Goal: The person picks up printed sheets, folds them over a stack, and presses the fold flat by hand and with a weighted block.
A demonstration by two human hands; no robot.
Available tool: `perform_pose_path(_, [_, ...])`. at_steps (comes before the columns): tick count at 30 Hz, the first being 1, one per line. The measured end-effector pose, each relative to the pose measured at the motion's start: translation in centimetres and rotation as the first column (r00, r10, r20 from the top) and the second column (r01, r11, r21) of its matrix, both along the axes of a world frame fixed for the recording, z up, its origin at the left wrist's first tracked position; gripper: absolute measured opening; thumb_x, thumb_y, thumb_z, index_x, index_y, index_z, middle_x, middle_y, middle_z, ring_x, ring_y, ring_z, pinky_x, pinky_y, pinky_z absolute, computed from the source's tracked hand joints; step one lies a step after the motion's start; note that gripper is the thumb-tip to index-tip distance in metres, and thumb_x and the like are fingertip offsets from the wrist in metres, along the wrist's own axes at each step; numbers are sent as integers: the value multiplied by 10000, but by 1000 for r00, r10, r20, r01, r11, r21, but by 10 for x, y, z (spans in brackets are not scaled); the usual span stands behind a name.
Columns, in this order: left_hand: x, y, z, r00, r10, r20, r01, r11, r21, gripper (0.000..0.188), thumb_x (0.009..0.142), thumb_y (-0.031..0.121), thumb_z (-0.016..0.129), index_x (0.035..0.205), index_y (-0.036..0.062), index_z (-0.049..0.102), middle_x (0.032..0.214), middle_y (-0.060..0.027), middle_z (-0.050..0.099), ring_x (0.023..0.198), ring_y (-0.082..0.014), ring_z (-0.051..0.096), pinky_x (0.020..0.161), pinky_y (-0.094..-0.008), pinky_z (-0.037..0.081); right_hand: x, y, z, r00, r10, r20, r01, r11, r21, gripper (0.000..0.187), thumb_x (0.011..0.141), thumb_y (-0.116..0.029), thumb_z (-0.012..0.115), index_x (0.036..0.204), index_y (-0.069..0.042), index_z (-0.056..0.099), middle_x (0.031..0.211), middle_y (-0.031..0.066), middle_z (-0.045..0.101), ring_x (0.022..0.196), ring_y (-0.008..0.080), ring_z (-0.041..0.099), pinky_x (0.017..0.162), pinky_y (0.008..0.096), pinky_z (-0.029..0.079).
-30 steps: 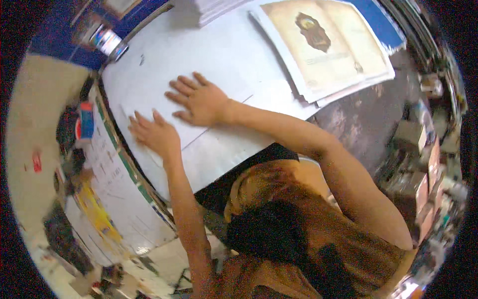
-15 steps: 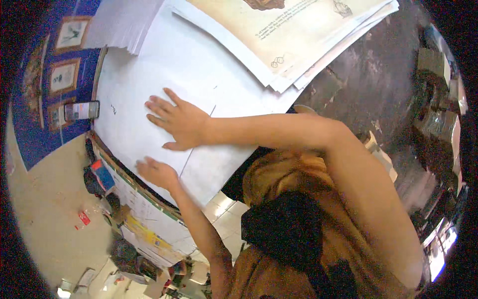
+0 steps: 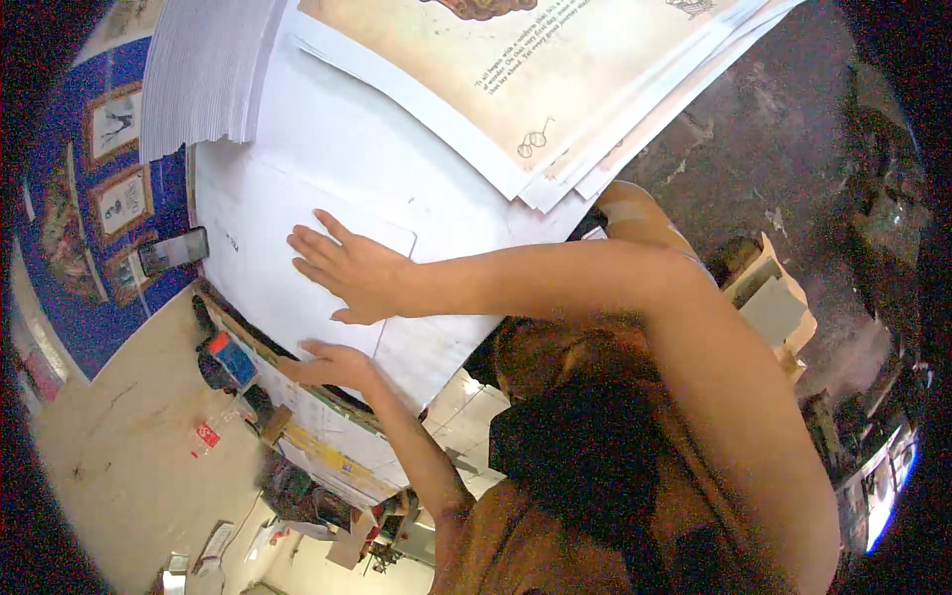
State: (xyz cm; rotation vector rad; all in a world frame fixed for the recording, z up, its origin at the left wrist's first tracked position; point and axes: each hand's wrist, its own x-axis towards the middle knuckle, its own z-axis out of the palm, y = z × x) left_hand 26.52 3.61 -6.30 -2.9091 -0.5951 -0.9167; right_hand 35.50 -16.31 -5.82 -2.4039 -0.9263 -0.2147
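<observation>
My right hand (image 3: 355,270) lies flat with fingers spread on a white sheet of paper (image 3: 302,213), its bent arm reaching across from the right. Nearer the table's edge, my left hand (image 3: 339,366) has its fingers stretched out by the sheet's lower border. Whether its palm touches the paper I cannot tell. Beneath the sheet, larger white paper (image 3: 327,119) covers the table. Beyond my right hand lies a loose stack of printed, parchment-coloured sheets (image 3: 436,79) with drawings on them.
A thick stack of pale paper (image 3: 203,69) stands at the far left. On a blue surface with framed pictures (image 3: 74,317) is a phone (image 3: 175,252), close to the table's left edge. An opened cardboard box (image 3: 773,307) sits right of my arm.
The view has shifted slightly. My left hand has slid toward the sheet's near edge, while my right hand stays flat on the paper. The phone's screen looks darker.
</observation>
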Motion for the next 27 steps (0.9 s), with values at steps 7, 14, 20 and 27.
perform_pose_path(7, [35,-54,7,979,-84,184,109,986,-126,604,1045,324,302,1405,-146,180,1446,-360,206,1371,-442,227,1154,-511,152,-6,9,-6,997,-34,64,35,999,-12,696,933,-511,439,1428,-26,380,1527,167,293,1433,298,224,1163,538,137])
perform_pose_path(14, [12,-42,-12,988,-102,117,138,926,-353,674,1004,359,403,1442,-100,175,1477,-340,187,1399,-417,176,1149,-523,154,-10,24,53,946,279,164,-307,611,730,717,848,-568,539,1401,-121,449,1488,137,373,1408,307,294,1131,578,201])
perform_pose_path(20, [17,-51,-20,976,-140,169,155,985,-76,643,997,340,412,1450,-69,210,1495,-271,237,1380,-373,244,1141,-497,200,3,-10,81,807,387,447,-548,208,810,1007,719,-621,656,1482,-81,281,1526,166,291,1416,356,263,1099,578,282])
perform_pose_path(27, [36,-52,-5,992,-89,87,94,995,-44,614,999,332,409,1438,-71,263,1495,-268,263,1386,-385,253,1138,-495,221,-15,10,62,985,170,-41,-73,614,786,762,894,-428,547,1459,7,281,1494,183,340,1399,302,297,1179,441,164])
